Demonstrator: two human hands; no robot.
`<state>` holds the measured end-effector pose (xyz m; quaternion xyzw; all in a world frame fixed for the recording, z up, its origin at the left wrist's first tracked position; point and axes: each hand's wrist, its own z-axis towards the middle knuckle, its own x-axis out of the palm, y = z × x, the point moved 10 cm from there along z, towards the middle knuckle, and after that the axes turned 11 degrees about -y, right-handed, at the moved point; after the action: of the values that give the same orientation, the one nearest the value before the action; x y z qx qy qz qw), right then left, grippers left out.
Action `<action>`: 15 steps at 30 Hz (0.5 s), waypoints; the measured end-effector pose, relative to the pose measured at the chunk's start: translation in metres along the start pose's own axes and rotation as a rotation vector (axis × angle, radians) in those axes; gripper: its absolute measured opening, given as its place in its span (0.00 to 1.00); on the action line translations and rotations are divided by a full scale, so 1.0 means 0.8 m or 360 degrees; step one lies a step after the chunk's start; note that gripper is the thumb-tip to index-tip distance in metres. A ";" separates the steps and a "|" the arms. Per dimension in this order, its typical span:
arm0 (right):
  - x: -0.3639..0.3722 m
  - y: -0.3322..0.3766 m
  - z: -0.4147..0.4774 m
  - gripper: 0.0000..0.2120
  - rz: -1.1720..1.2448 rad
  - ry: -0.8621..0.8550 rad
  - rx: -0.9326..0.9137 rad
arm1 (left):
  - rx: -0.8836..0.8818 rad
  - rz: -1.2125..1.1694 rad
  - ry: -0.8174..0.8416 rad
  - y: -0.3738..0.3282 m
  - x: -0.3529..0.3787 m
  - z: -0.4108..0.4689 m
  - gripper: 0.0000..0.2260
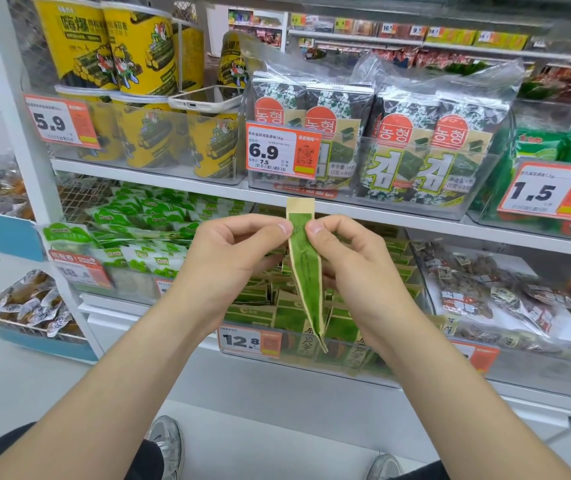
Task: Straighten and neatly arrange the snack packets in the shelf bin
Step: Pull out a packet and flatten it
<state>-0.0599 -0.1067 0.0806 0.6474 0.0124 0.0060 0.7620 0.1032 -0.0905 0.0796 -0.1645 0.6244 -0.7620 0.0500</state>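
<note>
Both hands pinch green packet above "12.8" tag

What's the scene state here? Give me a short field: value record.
held item: green snack packet, seen edge-on, roughly upright, in front of the shelf
left: left hand pinches the packet near its top
right: right hand pinches it from the opposite side
target: clear shelf bin with price tag 12.8
contents: matching green packets, standing, uneven
other: phone lying on yellow tubs
</note>
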 end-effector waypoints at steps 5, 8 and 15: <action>0.013 0.002 -0.006 0.16 -0.0025 0.0073 -0.0016 | -0.0005 -0.0037 0.0034 -0.001 0.003 0.001 0.06; 0.021 0.006 -0.009 0.19 -0.0233 0.0137 -0.0126 | -0.0015 -0.0044 -0.0069 0.000 -0.004 0.004 0.09; 0.004 0.006 -0.003 0.15 -0.0509 0.0053 -0.0218 | -0.0022 -0.0336 -0.0263 -0.001 -0.016 0.004 0.07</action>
<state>-0.0570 -0.1032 0.0850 0.5837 0.1274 -0.1038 0.7952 0.1164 -0.0900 0.0789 -0.2918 0.6025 -0.7426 0.0197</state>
